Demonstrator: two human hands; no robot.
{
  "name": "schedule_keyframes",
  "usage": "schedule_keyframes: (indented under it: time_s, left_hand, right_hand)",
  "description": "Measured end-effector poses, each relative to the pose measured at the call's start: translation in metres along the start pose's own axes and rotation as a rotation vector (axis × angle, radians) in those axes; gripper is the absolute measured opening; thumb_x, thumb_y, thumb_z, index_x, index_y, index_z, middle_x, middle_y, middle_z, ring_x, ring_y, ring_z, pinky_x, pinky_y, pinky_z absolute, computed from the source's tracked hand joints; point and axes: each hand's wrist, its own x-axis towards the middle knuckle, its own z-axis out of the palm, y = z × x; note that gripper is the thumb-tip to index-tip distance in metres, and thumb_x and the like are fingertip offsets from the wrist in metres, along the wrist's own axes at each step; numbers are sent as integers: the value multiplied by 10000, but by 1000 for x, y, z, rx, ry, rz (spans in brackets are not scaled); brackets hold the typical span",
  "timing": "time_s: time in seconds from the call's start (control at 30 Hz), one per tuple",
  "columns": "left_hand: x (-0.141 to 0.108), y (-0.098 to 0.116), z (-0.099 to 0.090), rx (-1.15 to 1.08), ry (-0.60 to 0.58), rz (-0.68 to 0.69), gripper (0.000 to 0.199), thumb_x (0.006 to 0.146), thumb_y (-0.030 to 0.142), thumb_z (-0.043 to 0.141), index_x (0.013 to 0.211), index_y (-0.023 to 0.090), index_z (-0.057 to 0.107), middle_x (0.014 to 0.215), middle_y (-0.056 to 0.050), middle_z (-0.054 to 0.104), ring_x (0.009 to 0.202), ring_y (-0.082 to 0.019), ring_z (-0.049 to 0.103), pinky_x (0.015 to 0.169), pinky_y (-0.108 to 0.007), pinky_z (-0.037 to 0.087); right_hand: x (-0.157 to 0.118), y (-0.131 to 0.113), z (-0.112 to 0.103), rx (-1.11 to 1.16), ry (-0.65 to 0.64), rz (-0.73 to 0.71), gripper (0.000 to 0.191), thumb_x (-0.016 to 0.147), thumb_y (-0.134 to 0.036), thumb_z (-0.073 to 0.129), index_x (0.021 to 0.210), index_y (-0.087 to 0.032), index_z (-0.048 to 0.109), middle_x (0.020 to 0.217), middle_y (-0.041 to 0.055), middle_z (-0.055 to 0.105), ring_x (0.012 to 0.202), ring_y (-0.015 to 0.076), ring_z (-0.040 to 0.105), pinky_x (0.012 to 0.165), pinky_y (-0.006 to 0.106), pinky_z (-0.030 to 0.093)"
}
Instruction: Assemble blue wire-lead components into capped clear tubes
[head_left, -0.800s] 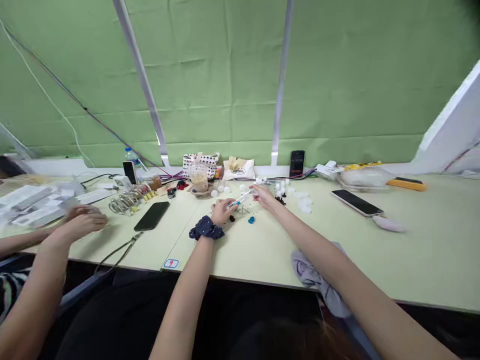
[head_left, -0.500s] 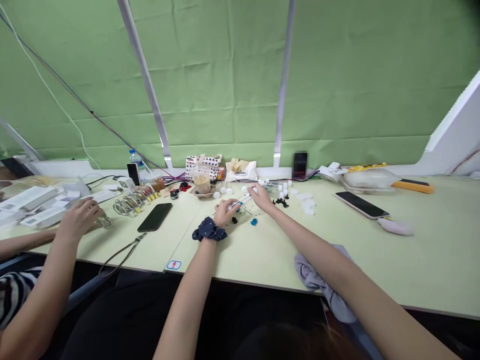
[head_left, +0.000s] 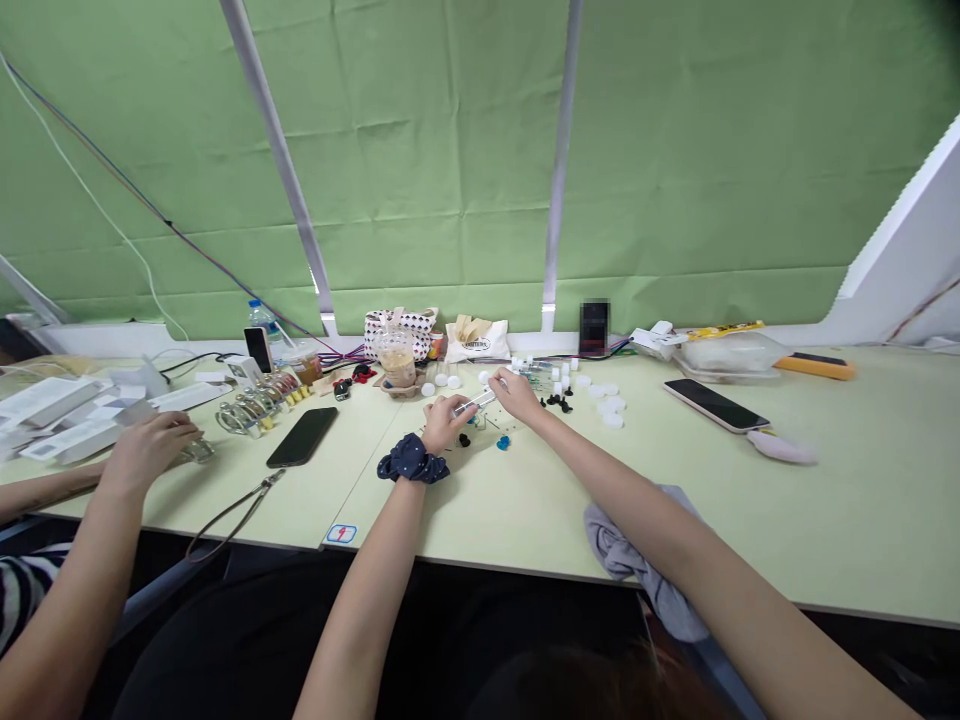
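My left hand, with a dark dotted scrunchie on its wrist, is closed around the near end of a slender clear tube. At the tube's other end, the fingers of my right hand are pinched together. The tube slants up to the right, just above the table; its exact kind is too small to make out. Below the hands lie a blue piece and a black piece. Small black parts and white round caps are scattered right of my right hand.
A co-worker's hand is by metal-looking pieces at left. A black phone lies between us; another phone is at right. Behind my hands stand a plastic cup and a white bag. Grey cloth hangs over the front edge.
The camera view has shifted slightly, so everything sits a little further left. Both my hands keep hold of the clear tube in nearly the same pose.
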Motion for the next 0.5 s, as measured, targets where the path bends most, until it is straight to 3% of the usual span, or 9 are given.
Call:
schedule_keyframes:
  time_s: [0.23, 0.4, 0.5]
  left_hand:
    - [-6, 17, -15, 36, -7, 7, 382, 835, 527, 496, 843, 197, 689, 736, -44, 667, 798, -206, 578, 813, -334, 385]
    - [-11, 24, -13, -13, 58, -63, 396, 844, 530, 479, 884, 188, 676, 780, -48, 684, 758, -186, 581, 717, -280, 402]
    - [-13, 30, -10, -1, 76, -75, 377, 852, 514, 481, 907, 192, 669, 804, -39, 692, 760, -177, 582, 706, -262, 391]
  right_hand:
    - [0, -4, 0, -13, -16, -35, 170, 785, -250, 402, 638, -204, 473, 584, 2, 542, 599, 163, 492, 613, 263, 335]
    - [-4, -13, 12, 281, 157, 168, 176, 840, -322, 365, 735, -216, 458, 579, -27, 513, 529, 143, 482, 557, 249, 356]
    - [-3, -19, 7, 276, 190, 116, 186, 848, -345, 384, 737, -214, 455, 594, -26, 518, 558, 142, 497, 583, 249, 368]
